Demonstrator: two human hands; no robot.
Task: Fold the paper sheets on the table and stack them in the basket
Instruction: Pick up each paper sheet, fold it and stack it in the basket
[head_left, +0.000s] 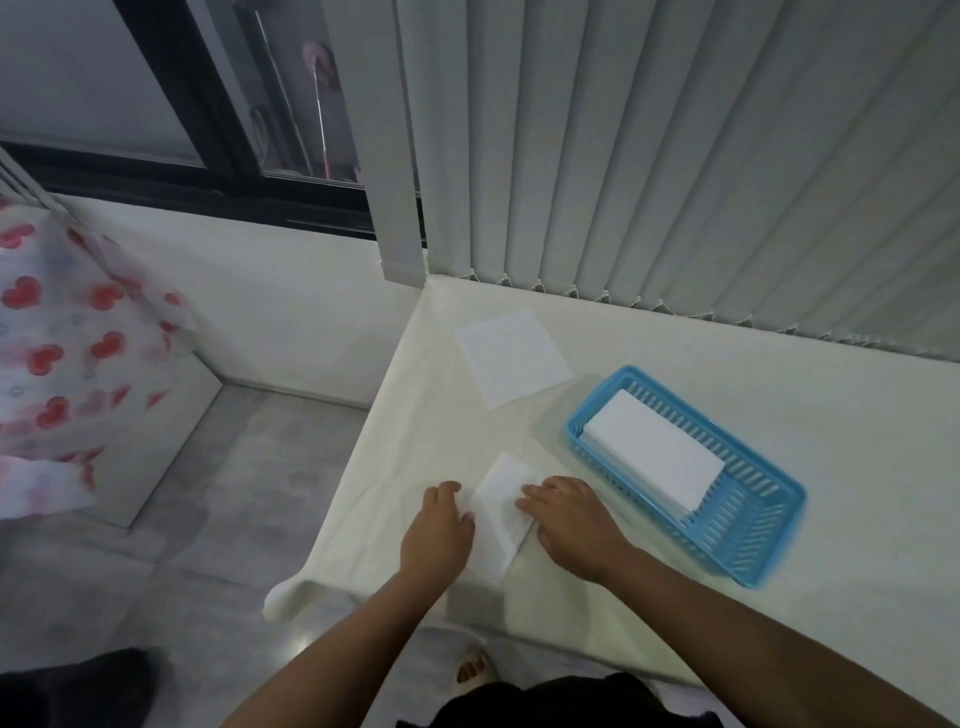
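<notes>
A folded white paper sheet (500, 514) lies near the table's front left edge. My left hand (439, 530) rests flat on its left side and my right hand (569, 519) presses its right side, fingers spread on the paper. A flat unfolded white sheet (511, 356) lies farther back near the table corner. A blue plastic basket (748, 525) stands to the right of my hands and holds a stack of folded white sheets (652, 457).
The table (779, 384) has a cream cloth that droops over the front left corner. Vertical blinds (675, 156) hang along its far edge. The floor and a red-patterned cloth (67, 353) are at the left.
</notes>
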